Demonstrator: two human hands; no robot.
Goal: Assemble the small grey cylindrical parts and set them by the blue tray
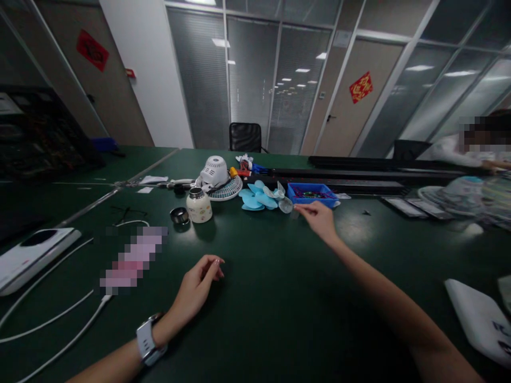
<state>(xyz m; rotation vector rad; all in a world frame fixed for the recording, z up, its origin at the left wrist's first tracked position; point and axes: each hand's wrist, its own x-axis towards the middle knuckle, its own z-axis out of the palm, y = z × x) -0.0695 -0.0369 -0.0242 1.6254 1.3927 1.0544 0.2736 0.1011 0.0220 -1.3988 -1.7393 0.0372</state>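
My right hand is stretched forward just before a blue tray of small parts. Its thumb and index finger are pinched together, with something small and clear at the tips that I cannot make out. Light blue fan blades and a clear bladed piece lie to its left. Above the green table, my left hand is loosely curled, thumb against the fingers; what it holds, if anything, is hidden. A cream bottle stands beyond it, beside a black round lid.
A white fan with its grille lies behind the bottle. A phone with white cables is at left, near a white device. Long black bars lie across the back. A person sits at the far right.
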